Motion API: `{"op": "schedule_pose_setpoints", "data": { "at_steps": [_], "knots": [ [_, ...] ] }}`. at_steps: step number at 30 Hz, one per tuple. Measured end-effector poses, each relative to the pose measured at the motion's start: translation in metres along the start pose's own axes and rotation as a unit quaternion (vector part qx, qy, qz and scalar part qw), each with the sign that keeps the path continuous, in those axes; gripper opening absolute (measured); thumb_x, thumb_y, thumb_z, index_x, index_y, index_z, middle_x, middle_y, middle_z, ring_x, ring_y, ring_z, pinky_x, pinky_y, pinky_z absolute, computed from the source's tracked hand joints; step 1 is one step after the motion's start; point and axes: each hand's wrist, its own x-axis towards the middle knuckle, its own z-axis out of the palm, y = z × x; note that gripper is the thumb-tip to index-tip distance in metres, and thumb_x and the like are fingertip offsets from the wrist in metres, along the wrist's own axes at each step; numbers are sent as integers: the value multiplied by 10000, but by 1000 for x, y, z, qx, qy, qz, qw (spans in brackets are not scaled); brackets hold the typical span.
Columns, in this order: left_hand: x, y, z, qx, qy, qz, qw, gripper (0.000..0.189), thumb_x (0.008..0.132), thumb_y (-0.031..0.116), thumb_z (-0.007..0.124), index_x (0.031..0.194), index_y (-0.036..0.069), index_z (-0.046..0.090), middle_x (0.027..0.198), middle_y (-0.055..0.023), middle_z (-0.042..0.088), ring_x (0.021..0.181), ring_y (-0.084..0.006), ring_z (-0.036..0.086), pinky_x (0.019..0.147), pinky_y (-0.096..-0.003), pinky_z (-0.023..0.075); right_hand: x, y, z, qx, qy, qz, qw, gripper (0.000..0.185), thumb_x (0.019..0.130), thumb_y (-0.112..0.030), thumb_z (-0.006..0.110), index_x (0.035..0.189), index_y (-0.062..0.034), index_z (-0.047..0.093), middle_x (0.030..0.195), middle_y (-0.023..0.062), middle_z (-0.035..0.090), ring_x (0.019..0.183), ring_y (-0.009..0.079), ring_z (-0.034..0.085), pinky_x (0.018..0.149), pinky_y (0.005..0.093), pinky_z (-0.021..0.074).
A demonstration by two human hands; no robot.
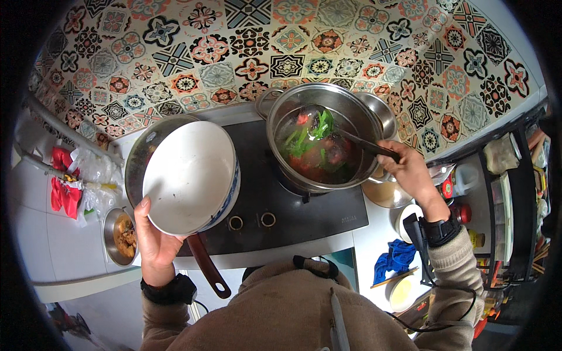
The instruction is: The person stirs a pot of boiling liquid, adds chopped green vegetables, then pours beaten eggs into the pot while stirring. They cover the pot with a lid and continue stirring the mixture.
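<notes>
My left hand (156, 237) grips the near rim of a large white bowl (189, 175), blue-patterned outside, tilted over a lidded pan. Inside, it shows only a few dark specks. A ladle (360, 142) with a black handle is in my right hand (406, 169). Its bowl, with leafy greens (322, 125) in it, is inside a steel pot (377, 173) at the back right of the cooktop. Broth (303, 153) with greens and reddish pieces fills the pot's lower part. The pan's brown handle (206, 265) points towards me.
Two knobs (235, 223) sit on the black cooktop (303, 230). A steel bowl of food (125, 239) and plastic bags (99, 188) are at left. At right are a blue cloth (395, 259), a bowl of yellowish contents (401, 293), chopsticks (393, 277) and a shelf rack (524, 197).
</notes>
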Motion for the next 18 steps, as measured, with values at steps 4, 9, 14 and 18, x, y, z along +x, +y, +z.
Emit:
{"op": "schedule_pose_setpoints", "data": {
  "at_steps": [4,9,14,18],
  "knots": [
    [0,0,2,16,-7,-2,1000,634,853,470,574,1361,119,430,1324,-135,519,1136,-334,573,799,-509,559,-7,-17,3,-331,27,-187,925,353,821,-151,632,1173,-136,605,892,143,666,739,350,646,649,417,526],
    [-1,1,-2,46,-35,2,998,718,843,496,556,1400,79,379,1336,-132,509,1165,-318,556,877,-501,522,-10,-37,-17,-315,-79,-72,943,288,830,-154,641,1114,-104,648,725,122,655,676,286,649,606,383,514],
    [1,-2,-8,24,-17,-1,1000,639,860,472,557,1363,101,427,1315,-142,526,1124,-334,581,789,-505,563,6,-26,-27,143,-159,232,949,271,888,-174,619,1069,25,649,627,5,587,548,56,532,478,200,401],
    [2,-5,-12,13,14,20,1000,608,868,465,555,1351,112,446,1293,-143,545,1078,-342,608,709,-494,595,0,-17,-21,273,-135,293,906,260,891,-111,627,1106,34,626,687,16,590,490,44,465,403,150,304]
  ]
}}
